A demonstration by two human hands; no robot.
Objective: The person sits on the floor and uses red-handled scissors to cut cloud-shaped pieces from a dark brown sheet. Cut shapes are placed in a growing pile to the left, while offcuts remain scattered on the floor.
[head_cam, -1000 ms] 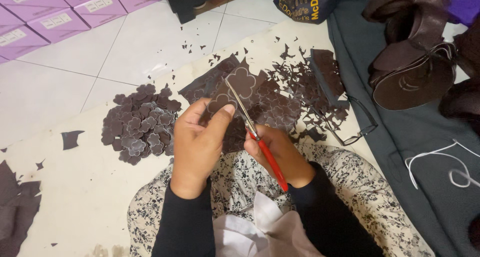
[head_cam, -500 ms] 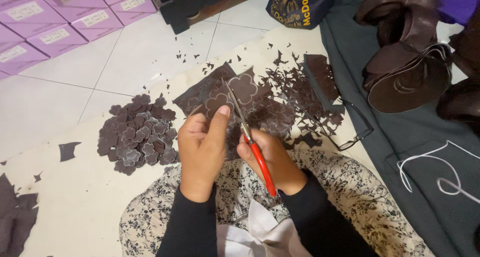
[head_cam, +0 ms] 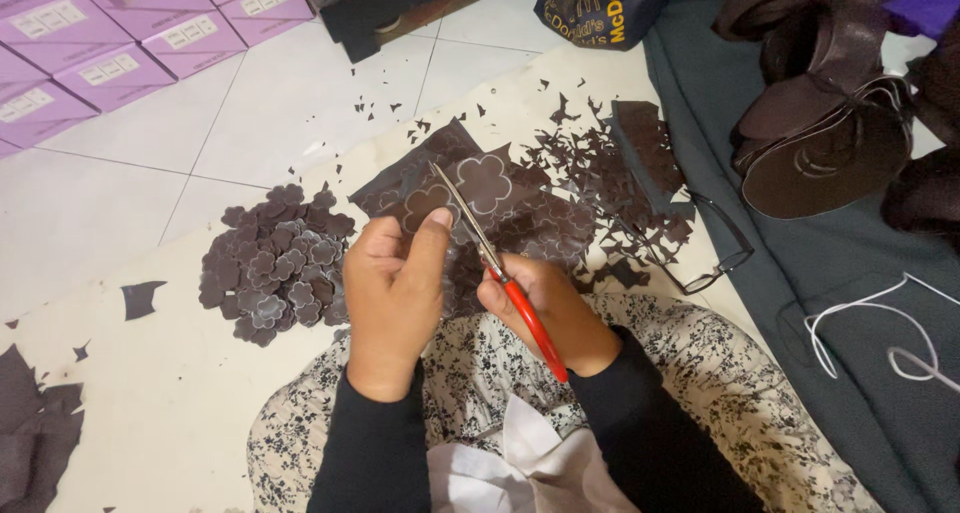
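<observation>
Mostly dark brown sheet (head_cam: 470, 188), pale flower outlines

Left hand (head_cam: 392, 293) raised near centre, fingers curled, thumb extended forward, grip closed in a pinch. Right hand (head_cam: 545, 308) just beside it, fist closed, knuckles up. Both forearms black-sleeved, converging from the near edge.

scissors (head_cam: 530, 318) red handles | flower cutouts (head_cam: 272, 263) dark brown | boxes (head_cam: 110, 33) purple | skirt (head_cam: 700, 373) black-white floral
</observation>
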